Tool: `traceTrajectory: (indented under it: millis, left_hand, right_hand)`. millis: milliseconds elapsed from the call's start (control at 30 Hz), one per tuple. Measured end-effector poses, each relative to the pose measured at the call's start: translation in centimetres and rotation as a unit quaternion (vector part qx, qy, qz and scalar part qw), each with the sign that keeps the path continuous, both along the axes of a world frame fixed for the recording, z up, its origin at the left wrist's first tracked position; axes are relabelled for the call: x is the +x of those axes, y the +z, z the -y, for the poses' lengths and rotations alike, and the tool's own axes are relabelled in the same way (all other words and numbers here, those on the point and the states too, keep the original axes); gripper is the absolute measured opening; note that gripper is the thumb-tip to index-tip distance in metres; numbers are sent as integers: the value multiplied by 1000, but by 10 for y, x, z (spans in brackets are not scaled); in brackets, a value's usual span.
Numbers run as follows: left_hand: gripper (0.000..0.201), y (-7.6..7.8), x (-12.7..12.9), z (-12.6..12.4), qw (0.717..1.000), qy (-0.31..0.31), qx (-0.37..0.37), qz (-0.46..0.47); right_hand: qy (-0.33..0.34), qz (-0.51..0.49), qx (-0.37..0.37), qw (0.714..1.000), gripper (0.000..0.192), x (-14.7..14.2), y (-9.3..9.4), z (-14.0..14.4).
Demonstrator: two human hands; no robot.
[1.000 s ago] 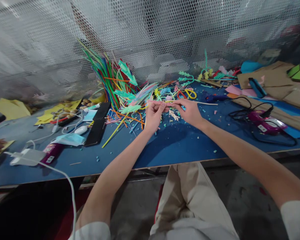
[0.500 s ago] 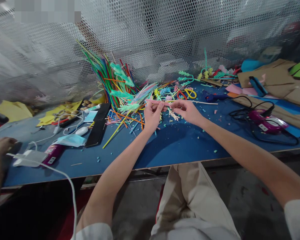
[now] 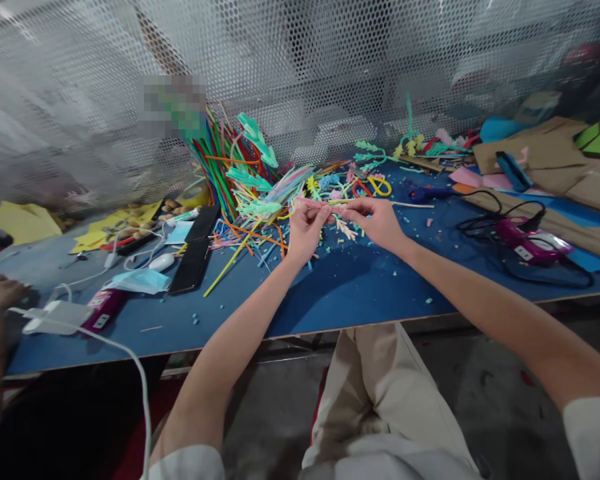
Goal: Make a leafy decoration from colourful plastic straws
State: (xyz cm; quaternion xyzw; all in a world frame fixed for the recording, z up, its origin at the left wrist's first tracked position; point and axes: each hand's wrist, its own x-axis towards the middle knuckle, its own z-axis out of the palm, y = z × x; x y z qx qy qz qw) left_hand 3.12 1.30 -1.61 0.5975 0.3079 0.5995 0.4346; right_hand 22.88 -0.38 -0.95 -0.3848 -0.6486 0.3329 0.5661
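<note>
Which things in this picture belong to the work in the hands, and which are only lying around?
Work in hand:
- pink strip, held in the left hand, with the right hand at it
- probably the coloured stems

Seemingly just lying about:
- white charger
- light-blue mask
- black flat object

The left hand (image 3: 307,230) and right hand (image 3: 375,223) are pinching a thin pink strip (image 3: 307,203) over the blue table (image 3: 353,293), and bright sticks (image 3: 221,175) are leaning near a wall full of holes (image 3: 340,73)
</note>
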Motion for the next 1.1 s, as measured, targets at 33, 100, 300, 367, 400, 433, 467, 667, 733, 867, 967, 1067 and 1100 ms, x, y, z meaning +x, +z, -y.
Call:
traceTrajectory:
  millis: [33, 100, 300, 367, 400, 433, 467, 667, 733, 867, 967, 1067, 1100]
  left_hand:
    - [46, 1, 0, 0, 1000, -5, -3, 6]
    - [46, 2, 1, -1, 1000, -16, -10, 24]
    - [46, 1, 2, 1, 999, -3, -20, 45]
    - [45, 1, 2, 2, 999, 10, -17, 42]
    - [45, 1, 2, 3, 999, 13, -15, 34]
    - [44, 2, 2, 3, 1000, 14, -11, 24]
    - [44, 2, 2, 4, 1000, 12, -5, 13]
    - [48, 3, 2, 4, 1000, -14, 17, -6]
    - [49, 3, 1, 3, 1000, -23, 11, 0]
    - [47, 1, 0, 4, 1000, -17, -4, 4]
    - [42, -1, 2, 6, 1000, 13, -21, 13]
    - [40, -3, 7, 8, 998, 33, -46, 32]
    - [40, -4, 8, 8, 997, 32, -54, 40]
  right_hand:
    - [25, -39, -41, 998, 50, -1, 0, -1]
    - [90, -98, -134, 982, 50, -4, -2, -3]
    - [103, -123, -152, 975, 43, -6, -1, -3]
    - [72, -69, -86, 991, 41, -5, 2, 0]
    - [58, -46, -62, 995, 41, -4, 3, 1]
    - [48, -32, -47, 997, 41, -4, 3, 3]
    - [43, -29, -41, 998, 42, -4, 4, 4]
    - [121, -174, -177, 961, 45, -9, -1, 0]
    - [165, -222, -247, 929, 46, -11, -3, -1]
    - [179, -208, -282, 920, 48, -11, -6, -2]
    - [68, -125, -144, 979, 48, -10, -7, -1]
    - [-23, -44, 2, 999, 47, -7, -6, 0]
    - [-39, -22, 32, 999, 47, -6, -6, 0]
